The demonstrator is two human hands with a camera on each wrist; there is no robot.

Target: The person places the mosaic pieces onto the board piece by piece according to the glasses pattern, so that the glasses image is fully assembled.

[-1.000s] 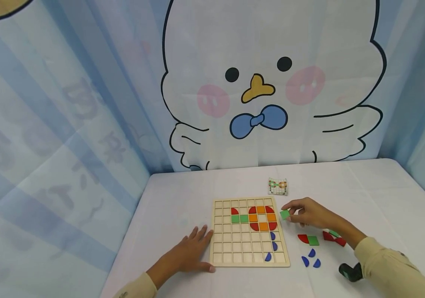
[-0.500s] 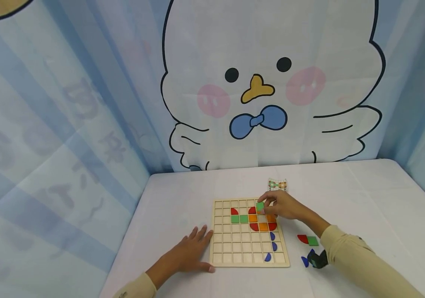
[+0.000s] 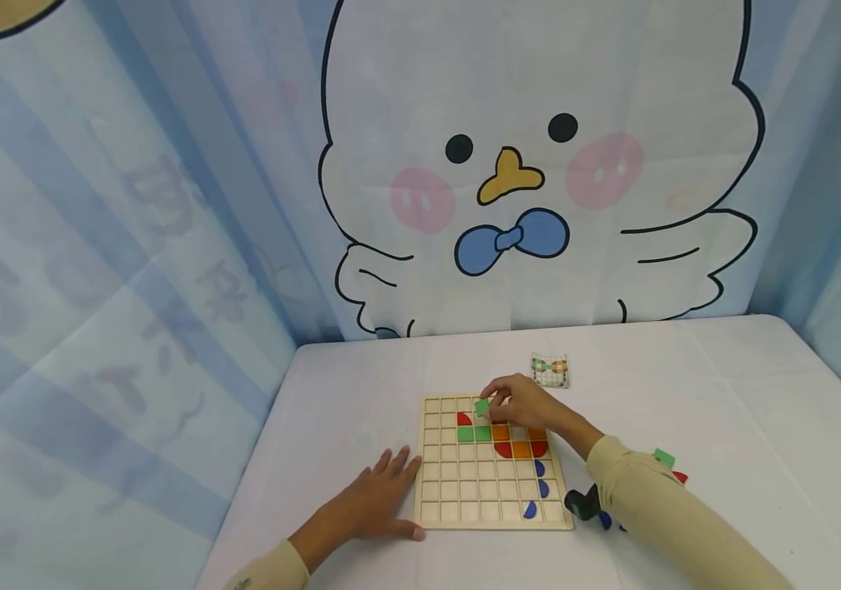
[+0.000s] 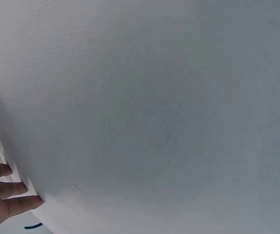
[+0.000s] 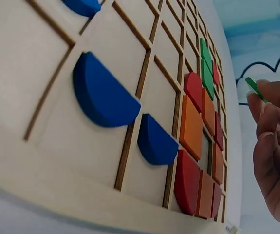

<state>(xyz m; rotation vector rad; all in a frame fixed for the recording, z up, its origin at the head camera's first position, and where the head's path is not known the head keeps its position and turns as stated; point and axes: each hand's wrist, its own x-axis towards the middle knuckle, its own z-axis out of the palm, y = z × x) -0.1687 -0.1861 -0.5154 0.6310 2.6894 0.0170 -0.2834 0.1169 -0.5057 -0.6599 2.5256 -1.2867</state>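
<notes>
My right hand (image 3: 524, 401) pinches a green square tile (image 3: 482, 407) between thumb and fingers, over the upper part of a wooden grid board (image 3: 446, 489). In the right wrist view the same tile shows edge-on, raised above the board. Set in the grid are two green squares (image 3: 474, 433), a red quarter-circle (image 3: 463, 419), and a ring of orange squares (image 3: 521, 449) and red quarter-circles (image 3: 502, 449), partly hidden by the hand. Several blue half-circles (image 5: 103, 92) lie in cells at the right side. My left hand (image 3: 379, 496) rests with spread fingers at the board's left edge.
A small printed pattern card (image 3: 550, 370) lies behind the board. To the right, a loose green tile (image 3: 663, 458), a red piece (image 3: 679, 477) and blue half-circles (image 3: 605, 519) are partly covered by the right sleeve. A dark object (image 3: 582, 502) sits at the forearm's underside.
My right hand has carried the green tile leftward from beside the board's right edge to over its upper middle. The left hand has stayed in place.
</notes>
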